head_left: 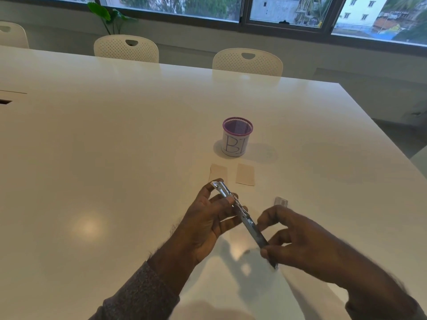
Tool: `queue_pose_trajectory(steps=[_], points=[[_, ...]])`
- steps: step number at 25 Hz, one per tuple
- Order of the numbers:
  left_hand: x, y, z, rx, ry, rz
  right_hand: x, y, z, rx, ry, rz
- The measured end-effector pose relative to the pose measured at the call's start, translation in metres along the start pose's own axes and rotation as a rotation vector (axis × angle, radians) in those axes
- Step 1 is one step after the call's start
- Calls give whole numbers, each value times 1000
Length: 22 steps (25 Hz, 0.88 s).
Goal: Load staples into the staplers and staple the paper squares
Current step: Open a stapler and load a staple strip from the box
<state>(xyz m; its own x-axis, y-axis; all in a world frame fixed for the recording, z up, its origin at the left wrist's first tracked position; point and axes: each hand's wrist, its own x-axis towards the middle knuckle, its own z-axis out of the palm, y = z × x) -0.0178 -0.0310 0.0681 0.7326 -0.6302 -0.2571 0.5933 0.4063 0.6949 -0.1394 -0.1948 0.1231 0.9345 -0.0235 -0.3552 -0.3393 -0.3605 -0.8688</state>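
the slim silver metal stapler (242,218), opened out flat, is held above the white table's near edge, its long axis running far-left to near-right. it is gripped by the left hand (208,225) and pinched at its nearer end by the right hand (298,245); the small staple box (281,201) lies just beyond the right hand.

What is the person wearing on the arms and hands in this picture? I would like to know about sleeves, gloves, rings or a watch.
Both hands, the left hand and the right hand, are bare: no gloves, and no ring or watch shows. The left forearm has a grey, speckled knit sleeve ending below the wrist. A similar grey cuff shows at the right arm, blurred.
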Motion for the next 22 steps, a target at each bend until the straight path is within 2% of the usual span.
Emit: queue_pose_trajectory(steps=[5, 9, 12, 15, 18, 22], points=[[5, 0, -2, -4, -24, 65, -6, -4, -13, 185, 407, -202], [6, -4, -3, 106, -69, 56, 3, -8, -7, 330, 486, -270], [4, -8, -4, 248, -148, 29, 19, 1, 2, 337, 474, -211], [2, -11, -5, 409, -195, -12, 30, 8, 7, 362, 324, -141], [1, -8, -6, 460, -201, -31, 35, 11, 6, 368, 196, -103], [0, -3, -7, 516, -174, -40, 38, 16, 3, 347, 141, -67]])
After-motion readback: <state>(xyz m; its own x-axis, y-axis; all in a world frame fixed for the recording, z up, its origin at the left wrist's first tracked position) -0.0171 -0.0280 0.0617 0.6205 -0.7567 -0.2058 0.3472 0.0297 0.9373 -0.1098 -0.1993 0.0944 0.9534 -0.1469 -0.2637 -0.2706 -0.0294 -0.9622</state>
